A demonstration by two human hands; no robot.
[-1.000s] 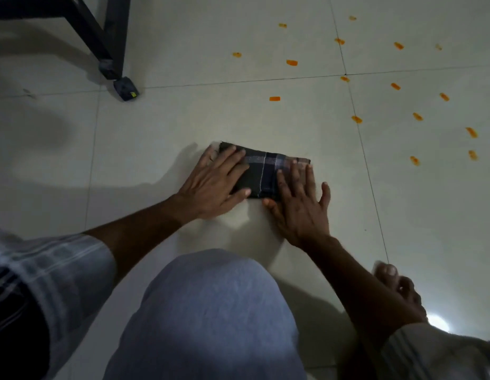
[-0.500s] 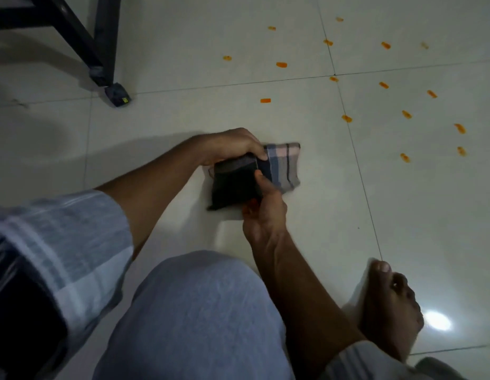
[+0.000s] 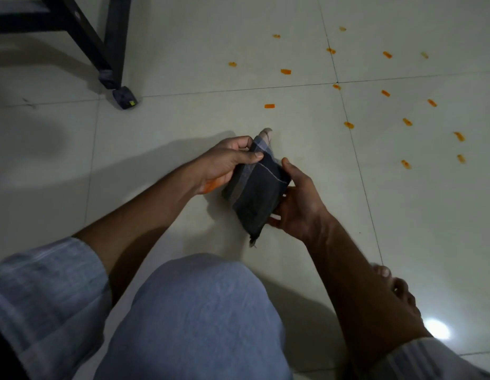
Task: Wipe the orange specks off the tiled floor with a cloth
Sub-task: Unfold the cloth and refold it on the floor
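Note:
A dark checked cloth (image 3: 256,192), folded into a small pad, is held off the pale tiled floor (image 3: 183,116) in the middle of the view. My left hand (image 3: 227,163) pinches its upper left edge between thumb and fingers. My right hand (image 3: 298,204) cups its lower right side from below. Several orange specks (image 3: 348,124) lie scattered on the tiles beyond and to the right of the hands, the nearest one (image 3: 269,106) just past the cloth. None of them touches the cloth.
A black furniture leg (image 3: 116,50) with a dark foot pad (image 3: 125,97) stands at the upper left. My knee in light blue trousers (image 3: 199,311) fills the lower middle. A bare foot (image 3: 397,292) rests on the floor at the lower right, beside a bright light reflection (image 3: 437,329).
The cloth lay flat on the floor under both palms; both hands have folded it smaller and lifted it off the tiles, turning it on edge.

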